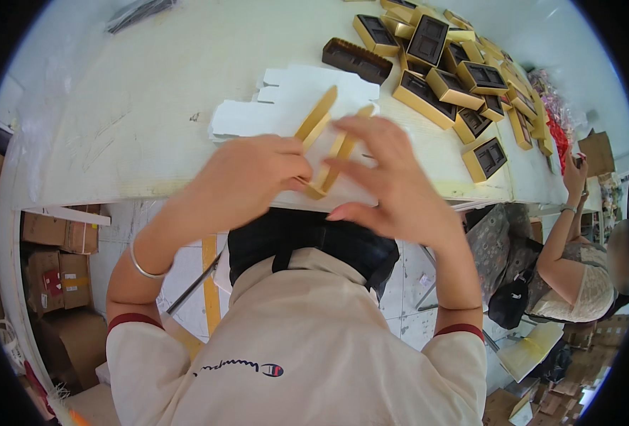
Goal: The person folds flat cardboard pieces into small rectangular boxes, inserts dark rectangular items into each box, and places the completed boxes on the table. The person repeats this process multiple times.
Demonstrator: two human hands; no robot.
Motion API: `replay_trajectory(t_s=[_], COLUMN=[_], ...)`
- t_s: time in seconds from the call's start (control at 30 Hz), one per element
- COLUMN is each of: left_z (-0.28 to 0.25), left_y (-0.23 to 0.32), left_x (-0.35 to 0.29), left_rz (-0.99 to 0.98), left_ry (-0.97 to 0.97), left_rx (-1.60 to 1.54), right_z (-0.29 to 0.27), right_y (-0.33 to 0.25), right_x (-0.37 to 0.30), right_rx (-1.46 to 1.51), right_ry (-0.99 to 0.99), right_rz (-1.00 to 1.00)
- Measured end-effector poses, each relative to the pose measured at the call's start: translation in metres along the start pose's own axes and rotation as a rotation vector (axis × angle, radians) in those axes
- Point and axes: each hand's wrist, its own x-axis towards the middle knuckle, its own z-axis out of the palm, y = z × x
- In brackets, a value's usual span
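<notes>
Just above the table's front edge, my left hand is closed on a partly folded gold cardboard box, whose two long walls stand apart. My right hand is at the box's right wall, slightly blurred, with its fingers and thumb spread. Its fingertips overlap the wall; whether they press on it I cannot tell. Behind the box lie flat white card sheets with notched edges. Beyond them sits a dark brown plastic tray insert.
Many gold boxes with dark inserts are heaped at the back right of the table. To the right, another person's arm reaches onto the table near red packaging. Brown cartons stand below at the left.
</notes>
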Motion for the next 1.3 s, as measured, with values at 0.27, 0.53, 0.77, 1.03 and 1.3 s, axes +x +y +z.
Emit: replay_trajectory(t_s=[0.27, 0.53, 0.77, 1.03, 1.3], left_z=[-0.033, -0.022, -0.022, -0.017, -0.008], left_y=[-0.014, -0.039, -0.078, -0.07, -0.073], left_x=[0.019, 0.02, 0.058, 0.063, 0.071], left_rz=[0.202, -0.14, -0.479, -0.372, -0.281], left_ry=[0.2, 0.373, 0.323, 0.061, 0.049], left_rx=[0.325, 0.135, 0.024, -0.01, -0.034], right_z=[-0.006, 0.019, 0.018, 0.0, -0.021], right_y=[0.056, 0.071, 0.057, -0.031, 0.012], right_x=[-0.004, 0.01, 0.03, 0.011, -0.012], right_rx=[-0.188, -0.073, -0.471, -0.172, -0.031], right_ry=[0.057, 0.12, 0.166, 0.035, -0.113], right_rz=[-0.036, 0.091, -0.114, -0.021, 0.142])
